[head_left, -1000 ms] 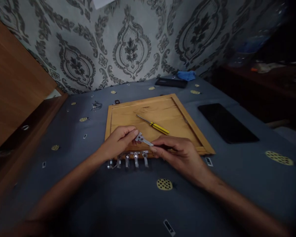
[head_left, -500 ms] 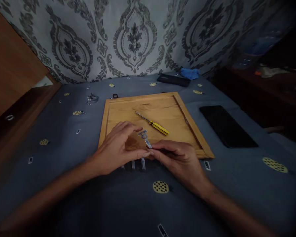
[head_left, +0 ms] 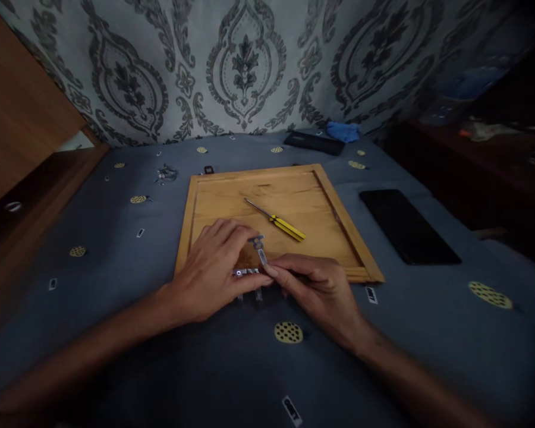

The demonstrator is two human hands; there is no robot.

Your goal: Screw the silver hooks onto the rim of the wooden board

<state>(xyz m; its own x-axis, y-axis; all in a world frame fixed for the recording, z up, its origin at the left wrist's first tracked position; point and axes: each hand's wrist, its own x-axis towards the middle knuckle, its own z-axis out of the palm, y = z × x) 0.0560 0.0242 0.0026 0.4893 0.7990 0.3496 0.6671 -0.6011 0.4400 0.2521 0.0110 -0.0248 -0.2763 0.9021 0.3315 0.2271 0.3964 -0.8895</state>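
A wooden board (head_left: 321,202) with a raised rim lies on a blue-grey cloth. My left hand (head_left: 216,267) rests over its near edge, fingers curled around a small metal bracket (head_left: 259,249) that stands up from the edge. My right hand (head_left: 318,291) pinches the lower end of that same bracket from the right. Several metal brackets (head_left: 247,274) sit in a row on the board's near edge, mostly covered by my left hand. A yellow-handled screwdriver (head_left: 276,221) lies loose on the board, beyond both hands.
A black phone (head_left: 408,226) lies to the right of the board. A dark flat case (head_left: 312,142) and a blue rag (head_left: 344,131) sit by the patterned wall. Small screws (head_left: 166,174) lie far left. A wooden cabinet (head_left: 22,119) stands at left.
My left hand moved forward and down over the row of brackets, covering most of them. The held bracket turned from slanted to nearly upright at the board's edge. The camera tilted down slightly.
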